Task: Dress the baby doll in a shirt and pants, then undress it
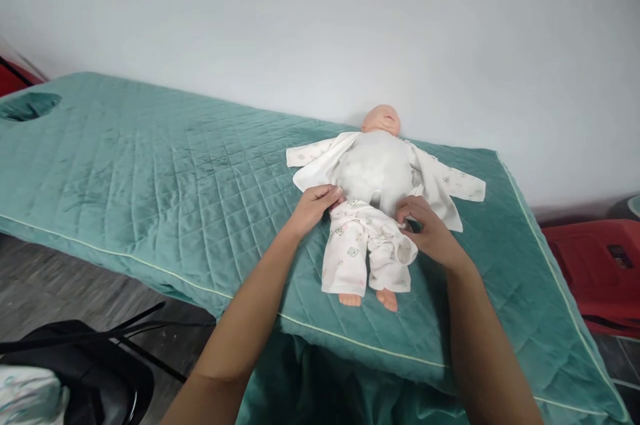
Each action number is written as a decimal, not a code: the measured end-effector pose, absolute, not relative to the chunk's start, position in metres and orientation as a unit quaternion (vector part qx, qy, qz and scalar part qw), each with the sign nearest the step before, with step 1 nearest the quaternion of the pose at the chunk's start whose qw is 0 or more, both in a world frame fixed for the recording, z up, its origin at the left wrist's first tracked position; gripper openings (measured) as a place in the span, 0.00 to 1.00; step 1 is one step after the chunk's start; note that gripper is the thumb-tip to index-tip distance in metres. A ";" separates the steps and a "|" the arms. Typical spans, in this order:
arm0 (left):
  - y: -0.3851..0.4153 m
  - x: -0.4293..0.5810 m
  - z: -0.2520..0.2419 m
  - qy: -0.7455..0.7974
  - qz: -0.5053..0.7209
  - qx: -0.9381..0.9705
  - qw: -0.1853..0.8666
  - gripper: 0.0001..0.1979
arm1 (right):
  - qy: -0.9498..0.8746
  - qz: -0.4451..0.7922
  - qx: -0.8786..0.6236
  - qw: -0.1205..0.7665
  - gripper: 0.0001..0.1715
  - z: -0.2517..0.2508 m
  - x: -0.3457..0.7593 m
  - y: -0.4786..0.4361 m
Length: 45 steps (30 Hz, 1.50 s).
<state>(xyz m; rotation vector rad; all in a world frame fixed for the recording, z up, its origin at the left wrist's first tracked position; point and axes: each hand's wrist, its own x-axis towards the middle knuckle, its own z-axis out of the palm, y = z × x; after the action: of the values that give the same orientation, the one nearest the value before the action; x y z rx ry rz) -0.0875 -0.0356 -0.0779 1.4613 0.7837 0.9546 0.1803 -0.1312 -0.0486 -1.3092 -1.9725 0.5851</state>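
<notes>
A baby doll [383, 120] lies on its back on a green quilted bed, its feet toward me. Its white patterned jacket [463, 184] is spread wide at the front, baring a soft white torso [375, 162]. White patterned trousers [350, 248] cover the legs up to the thighs, and both bare feet stick out below. My left hand [317, 204] pinches the trousers' waistband at the left side. On the other side, my right hand [425, 225] has its fingers closed on the waistband's right edge.
The green quilted cover [200, 198] runs far to the left, where it has a face hole [30, 106]. A pale wall [300, 25] stands behind. At right is a red plastic chair [595, 272]; at lower left, a black chair [85, 372] bears a patterned cloth [30, 395].
</notes>
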 end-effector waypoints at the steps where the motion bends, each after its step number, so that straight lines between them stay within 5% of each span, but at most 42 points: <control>1: -0.036 -0.087 -0.078 0.349 0.391 0.621 0.583 0.22 | -0.766 0.229 -0.499 0.335 0.10 -0.049 0.182 -0.132; 6: -0.037 -0.086 -0.080 0.335 0.354 0.682 0.545 0.17 | -0.769 0.229 -0.491 0.339 0.11 -0.053 0.186 -0.135; 11: -0.035 -0.083 -0.071 0.265 0.357 0.813 0.376 0.16 | -0.681 0.182 -0.565 0.429 0.14 -0.057 0.176 -0.125; 15: -0.030 -0.068 -0.052 0.231 0.329 0.868 0.290 0.13 | -0.644 0.149 -0.622 0.420 0.16 -0.047 0.168 -0.112; 20: -0.008 -0.052 -0.040 0.280 0.368 0.759 0.458 0.14 | -0.643 0.164 -0.614 0.428 0.17 -0.034 0.171 -0.093; 26: 0.015 -0.052 -0.063 0.351 0.464 0.526 0.620 0.16 | -0.552 0.321 -0.634 0.436 0.23 -0.053 0.193 -0.083; 35: 0.019 -0.068 -0.079 0.348 0.383 0.527 0.674 0.16 | -0.563 0.511 -0.546 0.352 0.25 -0.059 0.222 -0.094; 45: 0.027 -0.086 -0.071 0.319 0.232 0.623 0.675 0.12 | -0.574 0.465 -0.579 0.345 0.21 -0.066 0.214 -0.088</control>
<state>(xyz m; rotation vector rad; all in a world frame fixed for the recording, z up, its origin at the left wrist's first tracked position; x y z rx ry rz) -0.0861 0.0271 -0.0710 1.4015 0.7180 0.5222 0.2142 -0.0882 -0.0658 -1.5043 -1.4904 1.2061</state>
